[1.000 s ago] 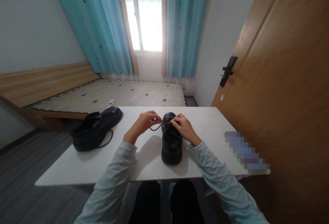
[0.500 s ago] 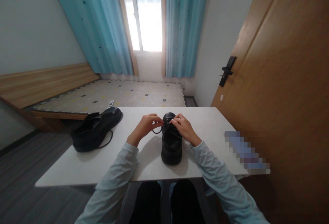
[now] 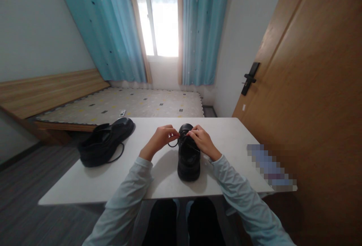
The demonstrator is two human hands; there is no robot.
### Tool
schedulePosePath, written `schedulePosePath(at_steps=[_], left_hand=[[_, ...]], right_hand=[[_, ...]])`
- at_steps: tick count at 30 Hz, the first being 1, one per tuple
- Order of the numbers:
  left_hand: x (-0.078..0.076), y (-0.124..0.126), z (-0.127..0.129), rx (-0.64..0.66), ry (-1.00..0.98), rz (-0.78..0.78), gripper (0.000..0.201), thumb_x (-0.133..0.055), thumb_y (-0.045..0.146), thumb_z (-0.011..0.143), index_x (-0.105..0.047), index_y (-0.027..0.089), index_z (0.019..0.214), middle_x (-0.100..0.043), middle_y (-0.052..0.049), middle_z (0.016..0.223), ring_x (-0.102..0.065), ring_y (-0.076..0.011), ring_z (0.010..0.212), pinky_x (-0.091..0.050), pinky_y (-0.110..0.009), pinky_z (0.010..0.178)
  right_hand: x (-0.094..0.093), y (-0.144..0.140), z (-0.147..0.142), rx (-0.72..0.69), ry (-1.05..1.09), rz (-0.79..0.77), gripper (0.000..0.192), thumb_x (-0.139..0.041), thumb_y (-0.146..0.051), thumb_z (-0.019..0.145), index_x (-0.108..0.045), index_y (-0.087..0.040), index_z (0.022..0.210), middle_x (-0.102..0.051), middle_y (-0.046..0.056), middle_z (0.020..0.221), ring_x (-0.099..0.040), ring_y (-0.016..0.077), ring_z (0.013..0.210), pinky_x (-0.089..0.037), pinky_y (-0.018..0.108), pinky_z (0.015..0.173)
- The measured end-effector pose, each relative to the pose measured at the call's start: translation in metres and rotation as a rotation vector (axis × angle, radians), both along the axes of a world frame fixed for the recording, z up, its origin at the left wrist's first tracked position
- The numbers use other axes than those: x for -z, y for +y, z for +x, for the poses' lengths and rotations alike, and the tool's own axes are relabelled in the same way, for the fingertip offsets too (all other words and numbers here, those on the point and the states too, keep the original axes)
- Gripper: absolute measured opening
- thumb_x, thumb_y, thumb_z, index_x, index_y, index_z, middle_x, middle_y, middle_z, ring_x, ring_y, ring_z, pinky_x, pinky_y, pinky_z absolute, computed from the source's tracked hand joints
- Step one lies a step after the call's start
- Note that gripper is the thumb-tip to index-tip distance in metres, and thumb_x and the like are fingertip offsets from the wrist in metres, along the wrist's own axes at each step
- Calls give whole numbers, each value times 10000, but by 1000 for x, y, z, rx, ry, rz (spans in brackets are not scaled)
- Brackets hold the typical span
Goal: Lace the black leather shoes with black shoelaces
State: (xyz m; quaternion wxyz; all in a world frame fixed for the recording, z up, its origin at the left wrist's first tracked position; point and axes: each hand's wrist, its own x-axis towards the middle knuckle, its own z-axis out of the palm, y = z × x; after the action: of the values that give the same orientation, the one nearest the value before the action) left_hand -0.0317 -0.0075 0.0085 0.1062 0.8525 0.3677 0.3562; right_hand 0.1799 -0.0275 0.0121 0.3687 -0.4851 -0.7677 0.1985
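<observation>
A black shoe (image 3: 189,163) stands on the white table in front of me, its toe pointing away and its heel toward me. At its left side my left hand (image 3: 164,137) pinches the black shoelace (image 3: 172,145), which hangs in a loop below the fingers. My right hand (image 3: 201,140) is over the right side of the lacing, thumb and fingers closed together on the lace. The fingertips of both hands nearly meet above the eyelets, and the lace between them is too small to follow.
A second black shoe (image 3: 104,142) rests on the table's left side, a lace trailing from it. The white table (image 3: 226,133) ends near my knees. A blurred flat item (image 3: 270,167) lies at the right edge. Beyond are a bed (image 3: 141,104) and a wooden door (image 3: 311,87).
The fingers of my left hand have drawn slightly closer together at the lace. Otherwise the shoe and my right hand stay in place.
</observation>
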Motion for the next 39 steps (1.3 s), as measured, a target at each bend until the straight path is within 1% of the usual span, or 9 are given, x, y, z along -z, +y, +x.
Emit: schedulePosePath(at_steps=[5, 11, 18, 23, 27, 30, 35, 39], left_hand=[[1, 0, 2, 0, -13, 33, 30, -699, 200, 770, -726, 188, 777, -647, -7, 743, -559, -81, 612, -458, -190, 610], [-1, -4, 4, -16, 0, 72, 32, -698, 215, 776, -727, 208, 787, -675, -4, 722, -589, -114, 660, -467, -225, 658], [0, -8, 3, -37, -14, -42, 85, -655, 231, 812, -727, 207, 852, -713, -6, 786, -627, -116, 666, -476, -221, 659], [5, -5, -1, 12, -87, -104, 124, -617, 265, 836, -714, 210, 890, -732, -5, 842, -665, -128, 745, -517, -230, 697], [7, -4, 3, 11, -148, -105, 117, -667, 255, 787, -694, 184, 875, -731, -11, 826, -671, -127, 742, -537, -232, 706], [7, -4, 7, -8, -182, -94, 118, -683, 250, 767, -680, 171, 855, -722, -14, 797, -666, -122, 713, -541, -221, 673], [7, -5, 9, -28, -192, -102, 134, -684, 260, 764, -662, 172, 864, -713, -6, 771, -660, -118, 689, -536, -210, 634], [8, -6, 9, -56, -181, -79, 126, -681, 279, 771, -669, 178, 845, -705, 1, 759, -638, -106, 649, -521, -204, 609]], right_hand=[[0, 1, 0, 0, -10, 7, 298, -458, -286, 926, -727, -164, 882, -550, 39, 883, -555, 149, 863, -402, 282, 834], [2, 2, 0, -9, 2, 14, 291, -458, -278, 925, -728, -177, 884, -553, 33, 879, -555, 140, 856, -398, 269, 831], [3, 7, 2, 5, 9, 20, 251, -509, -245, 894, -734, -157, 825, -587, 39, 830, -567, 143, 821, -404, 264, 785], [1, 10, 2, 10, -23, 29, 201, -569, -246, 849, -741, -159, 793, -618, 41, 828, -576, 141, 778, -401, 258, 735], [-3, 14, 1, 32, -89, 3, 170, -605, -245, 813, -756, -167, 805, -639, 46, 828, -576, 143, 741, -401, 257, 706], [-8, 16, 0, 31, -158, -18, 162, -624, -249, 796, -766, -174, 823, -654, 55, 830, -586, 159, 765, -407, 260, 717], [-18, 15, 1, -47, -262, -48, 183, -627, -221, 785, -770, -178, 891, -671, 72, 891, -607, 175, 839, -420, 258, 793], [-27, 15, 0, -92, -343, -72, 204, -615, -203, 789, -767, -163, 920, -690, 84, 924, -607, 171, 833, -423, 251, 783]])
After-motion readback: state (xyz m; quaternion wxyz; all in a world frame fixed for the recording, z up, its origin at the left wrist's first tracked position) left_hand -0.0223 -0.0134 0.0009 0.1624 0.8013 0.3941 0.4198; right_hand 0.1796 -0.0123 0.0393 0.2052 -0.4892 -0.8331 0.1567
